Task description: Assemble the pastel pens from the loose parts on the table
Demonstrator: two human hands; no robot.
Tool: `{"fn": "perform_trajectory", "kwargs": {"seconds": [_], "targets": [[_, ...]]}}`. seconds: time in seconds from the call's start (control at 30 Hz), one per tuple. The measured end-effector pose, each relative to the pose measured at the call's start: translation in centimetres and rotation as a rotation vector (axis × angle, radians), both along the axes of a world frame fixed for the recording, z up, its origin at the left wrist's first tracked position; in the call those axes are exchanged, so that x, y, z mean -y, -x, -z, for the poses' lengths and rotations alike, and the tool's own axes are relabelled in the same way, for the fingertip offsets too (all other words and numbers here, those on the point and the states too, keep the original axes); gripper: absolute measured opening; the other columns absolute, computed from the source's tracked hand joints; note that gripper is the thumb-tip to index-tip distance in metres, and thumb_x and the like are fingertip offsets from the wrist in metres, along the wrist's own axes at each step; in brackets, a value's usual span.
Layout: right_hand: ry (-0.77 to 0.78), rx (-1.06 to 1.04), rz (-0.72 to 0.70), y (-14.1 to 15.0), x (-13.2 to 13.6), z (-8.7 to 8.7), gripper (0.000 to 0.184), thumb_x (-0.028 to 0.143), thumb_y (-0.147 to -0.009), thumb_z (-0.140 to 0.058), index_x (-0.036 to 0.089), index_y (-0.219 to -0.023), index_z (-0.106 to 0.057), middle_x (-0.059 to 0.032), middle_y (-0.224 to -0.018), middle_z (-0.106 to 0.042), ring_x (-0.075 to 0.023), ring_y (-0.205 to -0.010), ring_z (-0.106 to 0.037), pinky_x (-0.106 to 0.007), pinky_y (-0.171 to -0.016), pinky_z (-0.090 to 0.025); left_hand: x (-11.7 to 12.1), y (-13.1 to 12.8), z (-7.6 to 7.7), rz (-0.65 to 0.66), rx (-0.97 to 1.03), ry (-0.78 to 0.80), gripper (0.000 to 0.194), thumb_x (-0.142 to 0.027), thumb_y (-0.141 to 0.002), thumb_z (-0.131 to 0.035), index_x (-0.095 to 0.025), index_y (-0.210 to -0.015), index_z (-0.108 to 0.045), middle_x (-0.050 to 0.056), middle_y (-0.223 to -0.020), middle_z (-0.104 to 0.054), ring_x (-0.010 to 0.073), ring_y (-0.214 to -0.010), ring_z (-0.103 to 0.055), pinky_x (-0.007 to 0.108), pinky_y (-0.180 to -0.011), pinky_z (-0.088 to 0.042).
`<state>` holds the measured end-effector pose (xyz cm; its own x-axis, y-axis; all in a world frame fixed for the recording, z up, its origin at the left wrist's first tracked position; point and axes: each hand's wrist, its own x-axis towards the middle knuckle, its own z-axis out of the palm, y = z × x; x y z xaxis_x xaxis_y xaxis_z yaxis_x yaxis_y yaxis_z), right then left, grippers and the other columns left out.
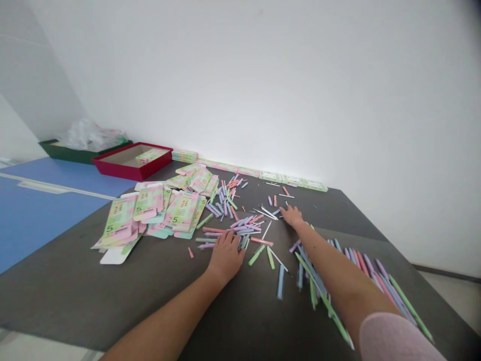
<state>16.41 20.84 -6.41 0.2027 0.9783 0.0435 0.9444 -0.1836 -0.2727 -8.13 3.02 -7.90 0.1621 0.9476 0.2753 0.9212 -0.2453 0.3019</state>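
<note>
Pale wall (263,90) at twelve o'clock, behind a dark counter (150,301). On it, toward ten, a red tray (120,170) and fanned cartons (184,213). Hands apart: left hand (225,258) palm down, fingers spread over loose pen barrels (217,230); right hand (292,215) farther out, at two o'clock from the left, fingers lowered near white refills (269,214). Cannot tell whether either grips anything. Of the pen barrels: lie right at the left fingertips, toward twelve, plainly nearer that hand; run mostly nine to three, crosswise to its forearm.
</note>
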Motion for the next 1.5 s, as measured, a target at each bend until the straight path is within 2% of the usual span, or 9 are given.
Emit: {"fn": "perform_trajectory", "kwargs": {"seconds": [0.13,0.3,0.5,0.73,0.87,1.03,1.23,1.37,1.5], "targets": [[0.034,0.024,-0.036,2.5,-0.1,2.1,0.045,0.042,-0.088,-0.046,0.017,-0.126,-0.045,-0.0115,-0.136,-0.039,-0.0284,-0.122,-0.039,-0.052,-0.099,-0.03,0.0,0.1,-0.1,0.007,0.012,0.0,0.037,-0.033,-0.082,-0.049,-0.014,-0.113,-0.054,0.015,-0.129,-0.05,0.027,-0.121,-0.041,0.044,-0.102,-0.029],[0.077,0.024,-0.216,3.8,0.5,3.2,0.053,0.047,-0.091,-0.029,0.017,-0.134,-0.04,-0.0106,-0.145,-0.029,-0.027,-0.133,-0.022,-0.042,-0.106,-0.018,-0.1,0.1,-0.1,0.008,0.031,-0.021,0.035,-0.032,-0.081,-0.05,-0.016,-0.112,-0.055,0.014,-0.127,-0.05,0.0269,-0.121,-0.041,0.043,-0.102,-0.029],[0.086,-0.007,-0.496,5.2,2.3,2.9,0.05,0.043,-0.09,-0.036,0.013,-0.13,-0.045,-0.0125,-0.142,-0.035,-0.021,-0.132,-0.027,-0.034,-0.107,-0.017,-0.2,0.0,-0.1,0.006,0.034,-0.007,0.034,-0.031,-0.081,-0.05,-0.015,-0.11,-0.056,0.015,-0.125,-0.051,0.0276,-0.12,-0.041,0.044,-0.102,-0.029],[0.065,-0.082,-0.721,6.2,5.3,1.2,0.039,0.039,-0.084,-0.051,0.02,-0.118,-0.057,-0.007,-0.129,-0.052,-0.019,-0.123,-0.042,-0.029,-0.102,-0.03,-0.5,0.3,-0.3,0.029,0.053,-0.033,0.029,-0.029,-0.081,-0.05,-0.015,-0.106,-0.056,0.014,-0.119,-0.054,0.0259,-0.114,-0.046,0.043,-0.1,-0.032],[0.044,-0.085,-0.636,5.5,4.8,-0.1,0.031,0.032,-0.087,-0.048,0.02,-0.115,-0.057,-0.0056,-0.122,-0.056,-0.0161,-0.112,-0.051,-0.026,-0.095,-0.037,-0.4,0.3,-0.6,0.029,0.077,-0.061,0.025,-0.026,-0.081,-0.049,-0.016,-0.102,-0.057,0.012,-0.115,-0.056,0.0249,-0.111,-0.048,0.043,-0.098,-0.034],[0.093,-0.016,-0.417,5.2,1.3,-1.2,0.026,0.031,-0.089,-0.048,0.016,-0.109,-0.057,-0.0082,-0.111,-0.058,-0.0191,-0.098,-0.056,-0.038,-0.086,-0.045,-0.4,0.3,-0.8,-0.011,0.101,-0.103,0.026,-0.025,-0.081,-0.048,-0.016,-0.104,-0.056,0.012,-0.113,-0.056,0.0244,-0.108,-0.049,0.041,-0.095,-0.036],[0.227,0.058,-0.291,9.0,-2.4,-1.2,0.029,0.031,-0.088,-0.051,0.016,-0.113,-0.053,-0.0082,-0.113,-0.055,-0.0192,-0.095,-0.057,-0.039,-0.08,-0.049,-0.7,0.6,-1.1,-0.052,0.147,-0.111,0.025,-0.022,-0.082,-0.046,-0.016,-0.104,-0.057,0.011,-0.111,-0.056,0.0234,-0.105,-0.051,0.039,-0.093,-0.038],[0.301,0.088,-0.238,11.6,-3.6,-1.4,0.03,0.031,-0.088,-0.052,0.016,-0.114,-0.053,-0.0082,-0.114,-0.055,-0.0197,-0.096,-0.057,-0.04,-0.08,-0.049,-0.7,0.6,-1.2,-0.062,0.18,-0.119,0.025,-0.021,-0.083,-0.044,-0.016,-0.104,-0.057,0.011,-0.11,-0.057,0.0232,-0.104,-0.051,0.039,-0.092,-0.038],[0.365,0.106,-0.226,12.6,-4.1,-2.0,0.03,0.031,-0.088,-0.051,0.016,-0.113,-0.053,-0.008,-0.114,-0.055,-0.0193,-0.095,-0.057,-0.04,-0.08,-0.049,-0.6,0.6,-1.4,-0.068,0.194,-0.109,0.025,-0.021,-0.082,-0.045,-0.017,-0.103,-0.058,0.011,-0.11,-0.057,0.0234,-0.103,-0.051,0.04,-0.092,-0.037]]}}
